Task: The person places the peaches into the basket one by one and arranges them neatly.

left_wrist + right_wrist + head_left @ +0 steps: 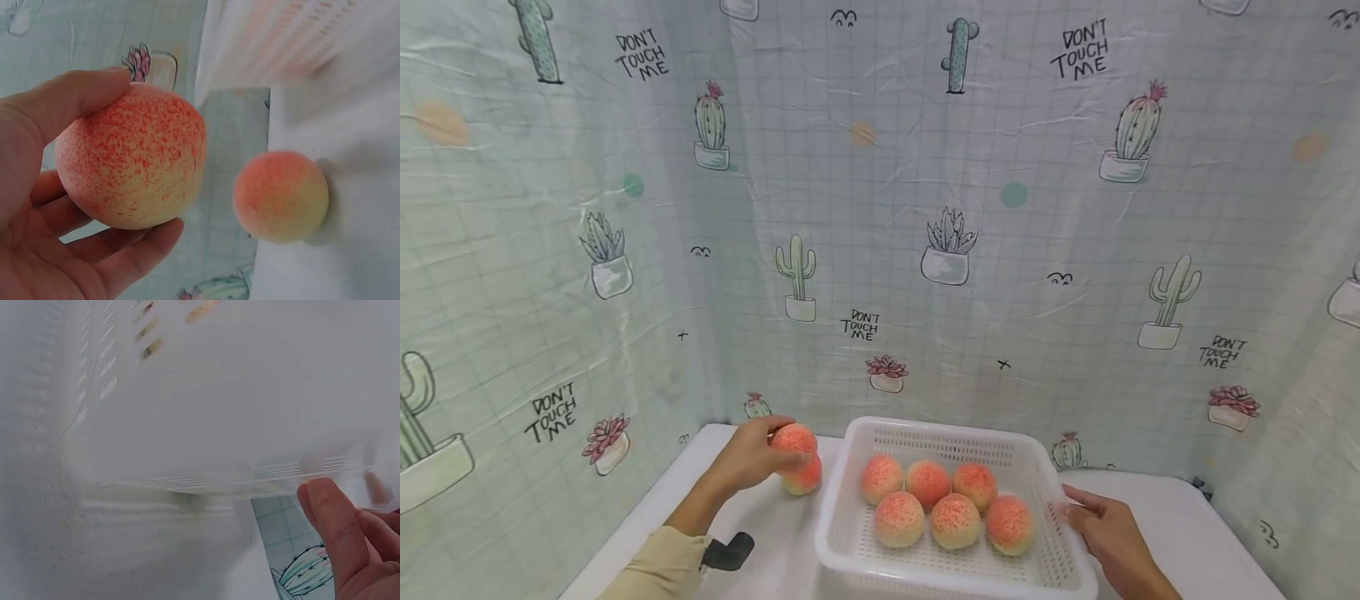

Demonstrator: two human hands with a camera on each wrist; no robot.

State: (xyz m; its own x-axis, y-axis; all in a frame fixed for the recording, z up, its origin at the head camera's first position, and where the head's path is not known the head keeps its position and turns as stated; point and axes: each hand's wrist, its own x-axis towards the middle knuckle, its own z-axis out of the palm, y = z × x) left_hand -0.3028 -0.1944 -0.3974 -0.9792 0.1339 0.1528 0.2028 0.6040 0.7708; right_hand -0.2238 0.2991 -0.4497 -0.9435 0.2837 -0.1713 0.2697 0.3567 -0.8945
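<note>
In the head view my left hand point(757, 454) grips a peach point(794, 439) between thumb and fingers, left of the white basket. A second peach point(802, 477) shows just below it. In the left wrist view the held peach point(134, 156) is up off the surface, while the other peach point(281, 196) rests on the white table. Several more peaches point(955, 521) lie inside the perforated white basket point(955, 575). My right hand point(1105, 529) holds the basket's right side by its rim. In the right wrist view, fingertips point(325, 494) touch the basket's wall point(237, 425).
The white table point(1180, 508) runs up to a cactus-printed curtain point(880, 208) at the back and sides. A black strap end point(730, 552) sticks out from my left wrist.
</note>
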